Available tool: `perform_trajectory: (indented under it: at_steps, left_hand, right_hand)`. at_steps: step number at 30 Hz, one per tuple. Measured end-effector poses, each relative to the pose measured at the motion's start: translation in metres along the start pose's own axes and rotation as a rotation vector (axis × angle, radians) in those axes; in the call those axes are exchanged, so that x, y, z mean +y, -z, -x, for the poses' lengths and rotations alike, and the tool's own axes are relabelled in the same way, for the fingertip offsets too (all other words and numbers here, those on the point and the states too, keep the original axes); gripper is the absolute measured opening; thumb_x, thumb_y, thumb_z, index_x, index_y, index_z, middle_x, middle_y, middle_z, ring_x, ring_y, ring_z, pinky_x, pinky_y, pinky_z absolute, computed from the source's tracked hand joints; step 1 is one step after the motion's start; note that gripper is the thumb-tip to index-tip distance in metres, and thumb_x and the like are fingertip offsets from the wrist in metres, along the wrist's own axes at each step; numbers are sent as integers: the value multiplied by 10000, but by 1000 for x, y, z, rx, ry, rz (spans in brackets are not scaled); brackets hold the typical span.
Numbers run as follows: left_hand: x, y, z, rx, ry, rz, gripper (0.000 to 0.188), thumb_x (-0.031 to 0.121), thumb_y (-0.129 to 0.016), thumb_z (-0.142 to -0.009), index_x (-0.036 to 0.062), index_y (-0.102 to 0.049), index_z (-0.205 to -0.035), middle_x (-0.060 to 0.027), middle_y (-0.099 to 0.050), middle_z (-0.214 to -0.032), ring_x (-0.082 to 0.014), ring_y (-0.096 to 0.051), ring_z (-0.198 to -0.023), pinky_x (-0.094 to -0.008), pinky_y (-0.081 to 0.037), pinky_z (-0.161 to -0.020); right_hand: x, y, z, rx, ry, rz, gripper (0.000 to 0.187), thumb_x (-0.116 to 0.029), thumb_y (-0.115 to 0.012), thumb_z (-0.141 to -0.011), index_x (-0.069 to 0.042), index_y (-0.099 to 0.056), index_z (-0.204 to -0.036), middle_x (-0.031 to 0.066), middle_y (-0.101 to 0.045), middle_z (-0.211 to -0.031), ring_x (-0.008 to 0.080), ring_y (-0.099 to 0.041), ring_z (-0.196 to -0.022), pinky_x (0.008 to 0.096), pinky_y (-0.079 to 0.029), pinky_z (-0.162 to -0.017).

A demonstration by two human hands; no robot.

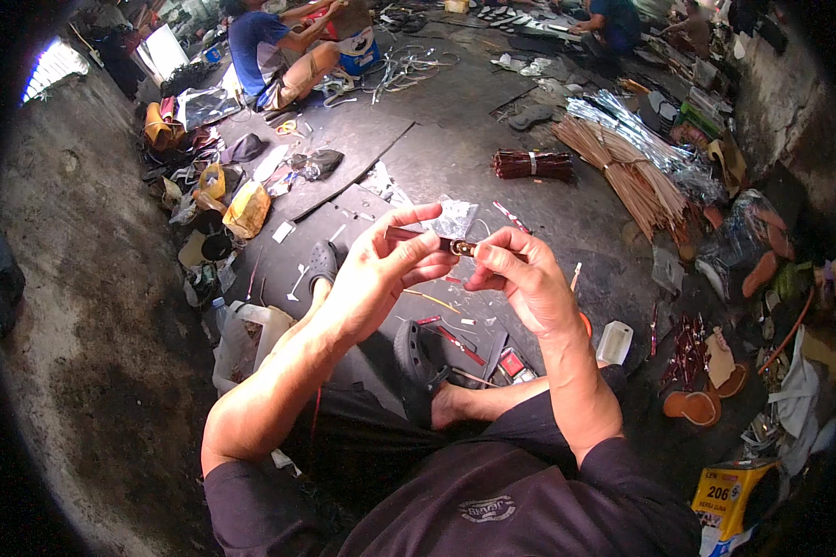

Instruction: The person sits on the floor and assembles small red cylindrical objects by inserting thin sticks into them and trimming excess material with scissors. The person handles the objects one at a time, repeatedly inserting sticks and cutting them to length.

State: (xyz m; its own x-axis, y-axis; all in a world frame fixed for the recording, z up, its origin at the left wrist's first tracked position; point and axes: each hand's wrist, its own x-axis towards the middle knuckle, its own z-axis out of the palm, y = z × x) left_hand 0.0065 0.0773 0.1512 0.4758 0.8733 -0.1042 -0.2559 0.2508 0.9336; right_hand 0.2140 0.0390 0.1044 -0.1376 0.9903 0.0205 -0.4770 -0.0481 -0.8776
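In front of my chest I hold a narrow dark brown strap (444,244), with a small brass-coloured metal fitting, like a buckle (462,248), between my hands. My left hand (395,249) pinches one side of it between thumb and fingers. The other side is gripped by my right hand (515,266), thumb on top close to the fitting. My fingers partly cover the strap. On the floor just beyond my fingertips lies a clear plastic bag (453,219) of small pieces. Below my hands are red-and-dark strips (455,342) and a small red-and-white box (513,363).
Beyond lie a tied bundle of dark brown straps (532,165) and a long tan bundle (622,167). A white tray (615,343) sits right of my leg; a cut plastic jug (251,339) stands left. Sandals (693,407) lie right. A person in blue (258,51) sits at far left.
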Motion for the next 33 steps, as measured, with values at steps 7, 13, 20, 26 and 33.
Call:
perform_trajectory:
  at_steps: [7, 13, 20, 26, 33]
  left_hand:
    - [-10, -1, -4, 44, -64, -102, 230, 126, -659, -946, 0, -613, -1132, -94, -683, -998, -163, -676, -915, -297, -568, -853]
    - [0, -11, 3, 10, -181, -285, 240, 164, -654, -952, 26, -595, -1139, -88, -682, -1041, -140, -651, -916, -300, -535, -883]
    - [0, -7, 4, -43, -97, -234, 317, 153, -659, -945, 28, -562, -1220, -103, -680, -1089, -152, -646, -993, -313, -522, -910]
    - [1, -8, 5, -20, -162, -216, 354, 150, -654, -945, 33, -548, -1262, -93, -670, -1136, -165, -622, -1067, -325, -504, -949]
    - [-5, -6, 3, -22, 14, -48, 298, 137, -650, -951, -9, -589, -1204, -113, -676, -1083, -180, -658, -999, -314, -536, -929]
  right_hand:
    - [-13, -16, 11, 214, 898, 1212, 423, -139, -800, -765, -111, -622, -1148, 53, -652, -1037, 277, -626, -995, 475, -446, -975]
    - [-2, -18, 11, 153, 770, 969, 373, -37, -781, -756, -97, -637, -1094, 55, -663, -987, 250, -664, -897, 394, -530, -801]
    - [1, -19, 10, 195, 1061, 1178, 358, 12, -763, -752, -72, -629, -1073, 127, -630, -1060, 278, -667, -868, 361, -543, -699]
    - [-2, -19, 14, 224, 908, 1006, 281, -9, -770, -776, -50, -629, -1016, 117, -657, -954, 278, -671, -851, 356, -539, -719]
    - [4, -15, 14, 220, 931, 1035, 246, -5, -763, -781, -42, -632, -986, 115, -662, -928, 276, -675, -854, 355, -536, -719]
